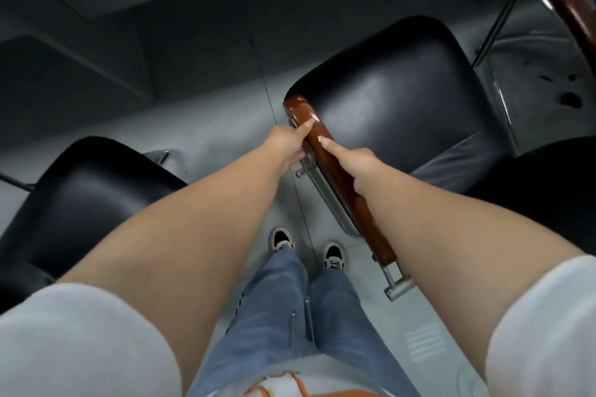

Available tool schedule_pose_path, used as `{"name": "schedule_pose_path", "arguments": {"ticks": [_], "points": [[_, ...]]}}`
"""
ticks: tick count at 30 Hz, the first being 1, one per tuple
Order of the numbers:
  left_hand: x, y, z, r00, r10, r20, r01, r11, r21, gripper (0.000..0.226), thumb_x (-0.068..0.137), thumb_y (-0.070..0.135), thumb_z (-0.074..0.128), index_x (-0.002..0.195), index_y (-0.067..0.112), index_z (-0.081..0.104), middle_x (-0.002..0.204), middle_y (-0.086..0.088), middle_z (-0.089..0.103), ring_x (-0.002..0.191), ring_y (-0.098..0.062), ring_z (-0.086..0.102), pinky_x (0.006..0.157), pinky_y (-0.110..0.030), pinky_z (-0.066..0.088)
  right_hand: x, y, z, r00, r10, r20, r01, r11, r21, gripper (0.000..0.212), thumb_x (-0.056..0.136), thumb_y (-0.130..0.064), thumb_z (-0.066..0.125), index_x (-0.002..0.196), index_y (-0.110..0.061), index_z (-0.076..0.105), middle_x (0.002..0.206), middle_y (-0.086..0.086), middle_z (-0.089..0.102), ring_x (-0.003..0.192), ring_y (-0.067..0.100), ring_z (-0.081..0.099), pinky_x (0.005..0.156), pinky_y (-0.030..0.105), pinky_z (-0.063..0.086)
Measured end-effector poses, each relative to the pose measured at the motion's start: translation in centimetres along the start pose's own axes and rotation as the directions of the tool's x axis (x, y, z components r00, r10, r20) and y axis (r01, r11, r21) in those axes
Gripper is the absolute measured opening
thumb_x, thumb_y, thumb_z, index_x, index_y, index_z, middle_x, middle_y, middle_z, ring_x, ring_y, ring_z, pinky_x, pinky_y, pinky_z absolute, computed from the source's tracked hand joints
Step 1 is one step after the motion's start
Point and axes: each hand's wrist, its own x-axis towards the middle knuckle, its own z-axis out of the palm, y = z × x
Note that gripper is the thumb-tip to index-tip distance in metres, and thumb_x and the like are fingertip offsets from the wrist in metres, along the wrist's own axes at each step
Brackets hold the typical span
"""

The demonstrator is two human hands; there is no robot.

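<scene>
A black padded chair (pixel 396 97) stands on the floor in front of me, with a glossy brown wooden armrest (pixel 342 177) on a chrome frame along its left side. My left hand (pixel 287 145) grips the armrest near its front end, thumb on top and fingers curled under. My right hand (pixel 358 164) grips the same armrest a little further back, thumb lying along the top. The undersides of both hands are hidden by the wood.
A second black chair (pixel 87 193) stands at my left. Another brown armrest on chrome tubing (pixel 561 6) shows at the top right. My feet (pixel 306 248) stand on a grey tiled floor (pixel 209 126), which carries dark stains (pixel 571 100) at right.
</scene>
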Motion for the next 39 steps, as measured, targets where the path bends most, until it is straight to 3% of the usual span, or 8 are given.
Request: {"name": "schedule_pose_path", "arguments": {"ticks": [6, 11, 13, 17, 21, 26, 33, 39], "points": [[2.6, 2.1, -0.2, 0.998, 0.031, -0.046, -0.034, 0.996, -0.079, 0.042, 0.09, 0.029, 0.059, 0.12, 0.001, 0.055, 0.122, -0.013, 0.061, 0.105, -0.017, 0.059, 0.094, -0.025, 0.045, 2.6, -2.0, 1.7, 0.997, -0.043, -0.059, 0.046, 0.998, 0.045, 0.054, 0.076, -0.056, 0.066, 0.095, -0.006, 0.065, 0.095, 0.01, 0.064, 0.091, 0.027, 0.059, 0.087, 0.034, 0.046], [3.0, 1.8, -0.3, 0.999, 0.034, -0.019, -0.037, 0.985, -0.168, 0.036, 0.089, 0.025, 0.061, 0.115, 0.002, 0.056, 0.115, -0.014, 0.062, 0.085, -0.012, 0.06, 0.081, -0.02, 0.048, 3.1, -2.0, 2.0, 0.994, -0.06, -0.09, 0.066, 0.996, 0.059, 0.041, 0.073, -0.057, 0.068, 0.062, -0.018, 0.062, 0.073, 0.006, 0.066, 0.085, 0.027, 0.067, 0.09, 0.037, 0.052], [3.3, 1.6, -0.3, 0.999, 0.037, -0.029, -0.041, 0.985, -0.166, 0.034, 0.088, 0.027, 0.062, 0.112, 0.003, 0.058, 0.113, -0.013, 0.063, 0.082, -0.013, 0.061, 0.078, -0.02, 0.049, 3.1, -2.0, 1.9, 0.995, -0.066, -0.073, 0.07, 0.996, 0.056, 0.041, 0.076, -0.055, 0.067, 0.065, -0.016, 0.062, 0.075, 0.006, 0.067, 0.081, 0.025, 0.065, 0.088, 0.035, 0.052], [3.7, 1.0, -0.1, 0.995, 0.075, -0.069, -0.082, 0.991, -0.106, 0.047, 0.087, 0.037, 0.061, 0.122, 0.005, 0.057, 0.112, -0.011, 0.065, 0.098, -0.02, 0.063, 0.086, -0.028, 0.051, 2.6, -2.6, 1.1, 0.998, -0.07, 0.005, 0.07, 0.998, 0.007, 0.049, 0.081, -0.055, 0.061, 0.1, -0.011, 0.066, 0.092, 0.006, 0.065, 0.087, 0.024, 0.06, 0.09, 0.033, 0.047], [3.1, 1.0, 0.2, 0.99, 0.057, -0.125, -0.063, 0.997, -0.047, 0.043, 0.089, 0.043, 0.056, 0.117, 0.011, 0.059, 0.109, -0.008, 0.066, 0.097, -0.022, 0.064, 0.093, -0.035, 0.051, 1.9, -1.7, -0.5, 0.998, -0.042, 0.043, 0.042, 0.999, 0.004, 0.042, 0.082, -0.055, 0.059, 0.083, -0.013, 0.064, 0.087, 0.003, 0.065, 0.074, 0.015, 0.058, 0.08, 0.03, 0.044], [0.5, -0.8, 1.6, 1.0, -0.019, -0.017, 0.015, 0.979, -0.202, 0.045, 0.094, 0.031, 0.052, 0.134, 0.012, 0.045, 0.123, -0.007, 0.06, 0.098, -0.018, 0.06, 0.068, -0.022, 0.052, 1.3, 1.1, -2.4, 0.984, -0.044, 0.174, 0.059, 0.995, -0.083, 0.045, 0.082, -0.049, 0.063, 0.102, -0.009, 0.067, 0.11, 0.007, 0.067, 0.095, 0.02, 0.062, 0.09, 0.03, 0.047], [-0.5, -3.4, 2.2, 0.999, -0.019, 0.033, 0.03, 0.935, -0.355, 0.041, 0.091, 0.021, 0.057, 0.131, 0.012, 0.049, 0.119, -0.009, 0.061, 0.102, -0.022, 0.062, 0.087, -0.032, 0.05, 1.7, 3.8, -3.7, 0.968, 0.073, 0.242, -0.018, 0.975, -0.223, 0.056, 0.079, -0.058, 0.061, 0.109, -0.012, 0.065, 0.111, 0.005, 0.066, 0.1, 0.021, 0.061, 0.099, 0.033, 0.045], [-0.1, -2.4, 1.4, 0.997, -0.006, 0.077, 0.021, 0.979, -0.204, 0.039, 0.091, 0.024, 0.057, 0.128, 0.013, 0.051, 0.12, -0.009, 0.062, 0.093, -0.019, 0.065, 0.075, -0.024, 0.055, 0.6, 2.9, -3.0, 0.973, 0.153, 0.172, -0.139, 0.986, -0.089, 0.057, 0.081, -0.054, 0.061, 0.118, -0.01, 0.06, 0.109, 0.007, 0.061, 0.092, 0.021, 0.056, 0.084, 0.03, 0.043]]}}
